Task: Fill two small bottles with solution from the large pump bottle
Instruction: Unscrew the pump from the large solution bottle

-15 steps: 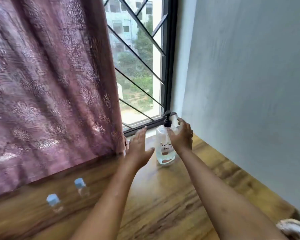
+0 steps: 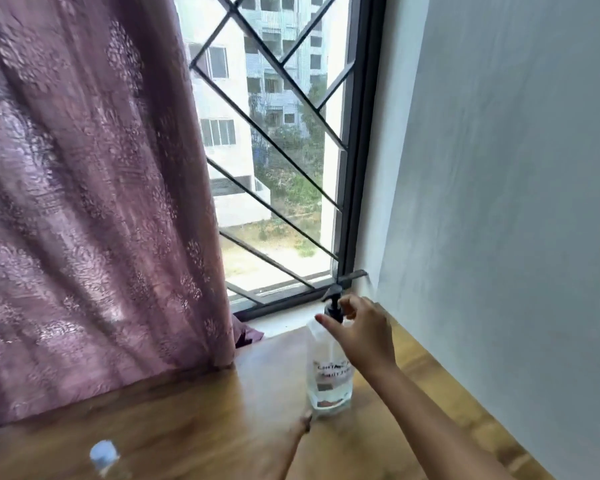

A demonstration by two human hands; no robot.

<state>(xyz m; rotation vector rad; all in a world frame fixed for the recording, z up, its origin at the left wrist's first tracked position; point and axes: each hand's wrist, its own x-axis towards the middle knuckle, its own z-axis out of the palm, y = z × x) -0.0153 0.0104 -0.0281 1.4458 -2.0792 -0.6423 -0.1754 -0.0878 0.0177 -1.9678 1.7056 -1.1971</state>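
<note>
The large pump bottle [image 2: 329, 372] is clear, with a black pump head and a handwritten label. It stands on the wooden table [image 2: 194, 420] by the window sill. My right hand [image 2: 366, 336] reaches in from the right, its fingers closed around the black pump neck. Of my left hand [image 2: 300, 427] only a blurred part shows, low beside the bottle's base; its fingers are not readable. One small bottle [image 2: 103, 457] with a pale blue cap stands at the bottom left, blurred and cut by the frame edge.
A purple patterned curtain [image 2: 94, 188] hangs on the left down to the table. Behind the bottle is a window with a dark diagonal grille [image 2: 278, 147]. A pale wall [image 2: 506, 202] bounds the table on the right.
My left hand has dropped from beside the bottle's shoulder to near its base. My right hand stays at the pump. The view has shifted, so only one small bottle shows.
</note>
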